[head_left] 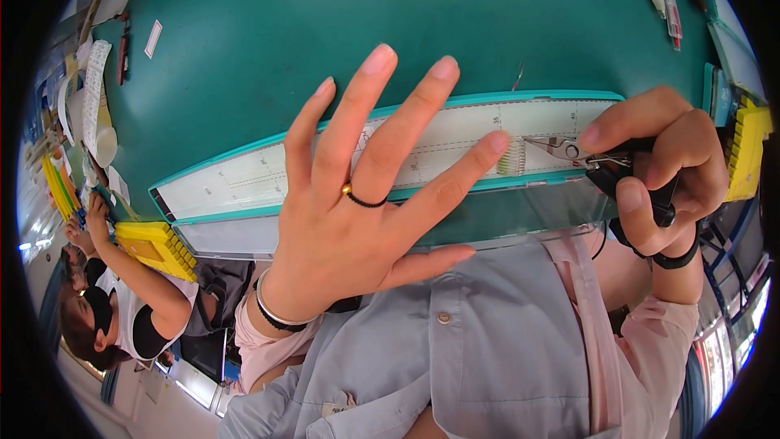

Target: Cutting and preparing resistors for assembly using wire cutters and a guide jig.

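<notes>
Left hand (345, 211): we see its fingers spread wide over the long teal-edged case (455, 123).
Right hand (691, 158): its fingers are closed around the small pliers (562, 148) with black handles.
Fine wire row (514, 156): it lies on the case, between left index fingertip and pliers' tips; we cannot tell if these touch it.
Green table (487, 16): we find it under the case.

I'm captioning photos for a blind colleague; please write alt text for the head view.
A right hand holds small pliers, their tips beside a row of thin pieces in a long, open, teal-edged case; the spread left hand extends over the case, which lies on a green table.
</notes>
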The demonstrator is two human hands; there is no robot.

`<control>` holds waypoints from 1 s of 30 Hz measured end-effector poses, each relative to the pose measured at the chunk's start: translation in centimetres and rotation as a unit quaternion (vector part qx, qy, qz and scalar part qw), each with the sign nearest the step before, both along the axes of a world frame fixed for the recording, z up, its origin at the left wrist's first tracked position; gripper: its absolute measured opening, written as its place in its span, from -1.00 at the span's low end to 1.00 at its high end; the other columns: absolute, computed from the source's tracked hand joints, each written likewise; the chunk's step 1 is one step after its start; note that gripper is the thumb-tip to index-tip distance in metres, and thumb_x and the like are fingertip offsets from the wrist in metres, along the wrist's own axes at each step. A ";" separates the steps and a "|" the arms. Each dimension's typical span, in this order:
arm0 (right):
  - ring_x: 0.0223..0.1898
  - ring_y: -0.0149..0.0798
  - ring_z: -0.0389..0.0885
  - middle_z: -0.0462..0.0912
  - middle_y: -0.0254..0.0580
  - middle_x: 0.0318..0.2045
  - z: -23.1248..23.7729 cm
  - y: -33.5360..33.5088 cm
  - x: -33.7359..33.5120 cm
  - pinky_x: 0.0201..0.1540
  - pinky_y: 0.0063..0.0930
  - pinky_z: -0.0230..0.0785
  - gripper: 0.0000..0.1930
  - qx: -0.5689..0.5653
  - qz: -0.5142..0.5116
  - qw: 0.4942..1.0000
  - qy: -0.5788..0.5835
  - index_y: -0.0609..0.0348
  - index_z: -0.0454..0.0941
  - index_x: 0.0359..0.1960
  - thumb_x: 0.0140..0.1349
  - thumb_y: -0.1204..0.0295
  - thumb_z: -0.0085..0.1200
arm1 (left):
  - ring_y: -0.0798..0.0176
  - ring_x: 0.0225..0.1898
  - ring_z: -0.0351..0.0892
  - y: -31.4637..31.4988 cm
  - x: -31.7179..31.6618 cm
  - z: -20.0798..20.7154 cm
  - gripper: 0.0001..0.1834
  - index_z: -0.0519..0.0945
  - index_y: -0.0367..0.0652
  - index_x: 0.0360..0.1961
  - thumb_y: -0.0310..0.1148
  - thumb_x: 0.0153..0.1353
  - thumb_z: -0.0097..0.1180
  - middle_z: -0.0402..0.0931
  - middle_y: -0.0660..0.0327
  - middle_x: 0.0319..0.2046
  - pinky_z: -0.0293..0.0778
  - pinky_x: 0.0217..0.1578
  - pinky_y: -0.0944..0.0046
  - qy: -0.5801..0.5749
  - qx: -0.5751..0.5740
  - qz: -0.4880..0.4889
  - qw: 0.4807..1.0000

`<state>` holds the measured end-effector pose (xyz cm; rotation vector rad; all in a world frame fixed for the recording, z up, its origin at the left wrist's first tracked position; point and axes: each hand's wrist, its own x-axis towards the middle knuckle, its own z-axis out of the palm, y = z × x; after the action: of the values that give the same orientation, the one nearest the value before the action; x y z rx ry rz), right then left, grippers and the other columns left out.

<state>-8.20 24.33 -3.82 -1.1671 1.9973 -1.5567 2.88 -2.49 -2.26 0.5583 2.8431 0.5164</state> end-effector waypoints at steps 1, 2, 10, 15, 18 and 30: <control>-0.24 -0.27 0.62 0.65 0.17 -0.19 0.0 0.0 -0.1 -0.15 -0.46 0.54 -0.79 0.000 -0.001 1.000 0.000 0.10 0.27 -0.31 0.24 0.46 0.12 | -0.28 0.43 0.06 -0.2 0.1 -0.2 -0.30 0.64 0.31 0.21 0.33 0.07 0.17 0.29 -0.01 0.40 0.14 0.31 -0.17 0.000 0.000 -0.001 1.000; -0.24 -0.26 0.62 0.65 0.18 -0.19 -0.1 0.1 -0.2 -0.15 -0.46 0.54 -0.78 0.001 0.003 1.000 0.009 0.10 0.27 -0.31 0.24 0.46 0.12 | -0.30 0.43 0.06 -0.6 0.3 -0.4 -0.36 0.66 0.28 0.17 0.25 0.09 0.20 0.30 -0.03 0.39 0.16 0.31 -0.19 0.025 0.023 0.001 0.999; -0.25 -0.25 0.61 0.63 0.18 -0.20 -0.3 -0.1 0.1 -0.13 -0.44 0.53 -0.78 -0.034 -0.006 0.998 -0.049 0.10 0.26 -0.31 0.22 0.48 0.12 | -0.36 0.42 0.11 -1.2 0.7 -2.1 -0.51 0.72 0.11 -0.02 0.10 0.08 0.29 0.37 -0.10 0.33 0.30 0.25 -0.25 0.122 0.091 0.005 0.988; -0.24 -0.26 0.60 0.64 0.17 -0.20 -0.4 -0.1 0.2 -0.11 -0.44 0.52 -0.78 -0.033 -0.022 0.998 -0.045 0.09 0.26 -0.32 0.21 0.48 0.12 | -0.35 0.42 0.11 -1.2 0.6 -1.9 -0.50 0.73 0.09 -0.04 0.11 0.08 0.29 0.39 -0.08 0.32 0.30 0.24 -0.23 0.103 0.093 0.010 0.990; -0.24 -0.26 0.60 0.64 0.16 -0.20 -0.4 -0.1 0.1 -0.11 -0.44 0.52 -0.79 -0.025 -0.020 0.999 -0.043 0.09 0.26 -0.32 0.21 0.48 0.11 | -0.35 0.42 0.12 -1.0 0.6 -2.0 -0.50 0.74 0.07 -0.06 0.13 0.07 0.28 0.40 -0.07 0.31 0.31 0.24 -0.23 0.106 0.094 0.016 0.990; -0.34 -0.34 0.54 0.59 0.16 -0.18 -0.5 -0.1 0.5 -0.28 -0.54 0.51 -0.70 -0.063 -0.069 0.991 -0.091 0.10 0.22 -0.27 0.25 0.37 0.17 | -0.32 0.38 0.25 -0.6 0.2 -1.3 -0.56 0.71 -0.05 -0.14 -0.02 0.03 0.41 0.47 -0.03 0.26 0.31 0.25 -0.20 0.084 0.129 0.058 0.986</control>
<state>-7.71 24.28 -4.37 -0.9091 1.9195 -1.8103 3.05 -3.09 -3.60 0.5006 3.0022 0.9102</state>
